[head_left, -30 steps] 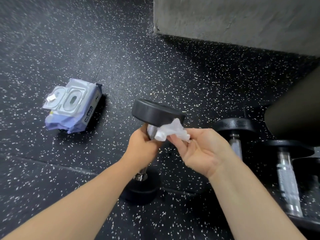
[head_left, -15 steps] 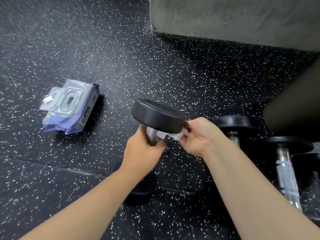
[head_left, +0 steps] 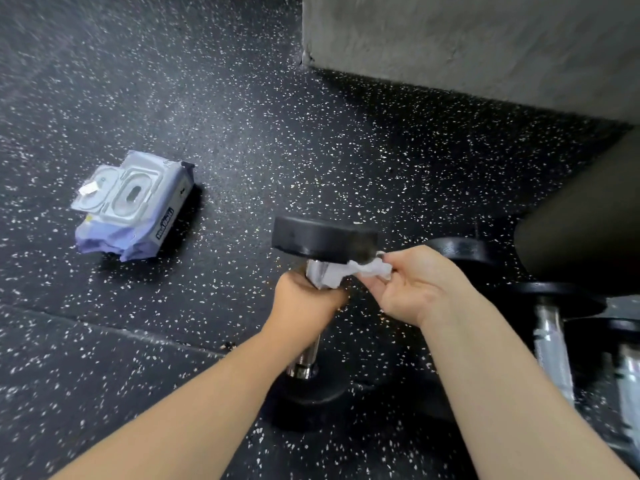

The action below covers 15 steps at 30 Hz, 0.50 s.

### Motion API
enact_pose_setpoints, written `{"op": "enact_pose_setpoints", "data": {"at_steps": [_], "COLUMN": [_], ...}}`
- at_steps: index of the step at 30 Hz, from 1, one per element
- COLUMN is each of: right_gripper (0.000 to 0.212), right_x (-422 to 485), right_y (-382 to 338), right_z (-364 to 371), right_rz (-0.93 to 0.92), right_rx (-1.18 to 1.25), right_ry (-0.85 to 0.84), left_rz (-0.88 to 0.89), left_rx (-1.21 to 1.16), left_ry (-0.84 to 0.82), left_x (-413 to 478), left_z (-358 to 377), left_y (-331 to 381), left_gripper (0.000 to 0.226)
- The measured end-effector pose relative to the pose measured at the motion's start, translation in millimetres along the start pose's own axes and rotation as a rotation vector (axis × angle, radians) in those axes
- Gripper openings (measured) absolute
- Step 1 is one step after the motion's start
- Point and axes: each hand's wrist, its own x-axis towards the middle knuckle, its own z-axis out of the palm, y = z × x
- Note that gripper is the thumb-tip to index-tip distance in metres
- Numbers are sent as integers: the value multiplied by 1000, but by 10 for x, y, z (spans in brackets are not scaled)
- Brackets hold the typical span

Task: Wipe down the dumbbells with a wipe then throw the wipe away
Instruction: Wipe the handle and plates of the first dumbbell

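A black dumbbell (head_left: 323, 239) stands upright on the speckled floor, its lower head resting on the ground. My left hand (head_left: 304, 303) grips its chrome handle near the top. My right hand (head_left: 415, 284) pinches a crumpled white wipe (head_left: 353, 271) and holds it against the handle just under the upper black head. Part of the handle is hidden by my left hand.
A purple pack of wipes (head_left: 133, 204) lies on the floor to the left, its lid flipped up. Two more dumbbells (head_left: 554, 337) lie at the right. A grey concrete block (head_left: 467, 39) stands at the back, a dark padded object (head_left: 585, 230) at the right.
My right hand brought the wipe from in front of the dumbbell up under the upper head, then drew it slightly right along the top of the handle. My left hand kept its grip.
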Motion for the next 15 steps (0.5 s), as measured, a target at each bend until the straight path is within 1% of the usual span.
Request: {"op": "enact_pose_setpoints", "data": {"at_steps": [3, 5, 9, 12, 15], "right_gripper": [23, 24, 34, 29, 28], "right_x": [202, 219, 83, -70, -36], "right_y": [-14, 30, 181, 251, 193], "right_z": [23, 45, -75, -161, -98], "right_rz": [-39, -50, -111, -120, -93], "right_rx": [-24, 1, 153, 213, 182], "right_ry": [102, 129, 66, 11, 26], "left_rz": [21, 24, 66, 77, 41], "left_rx": [28, 65, 87, 99, 94], "left_ry": [-44, -85, -105, -131, -144], "left_x": [-32, -38, -21, -9, 6], "left_z": [-13, -25, -43, -74, -87], "left_y": [7, 1, -20, -26, -36], "left_gripper": [21, 21, 18, 20, 19]}}
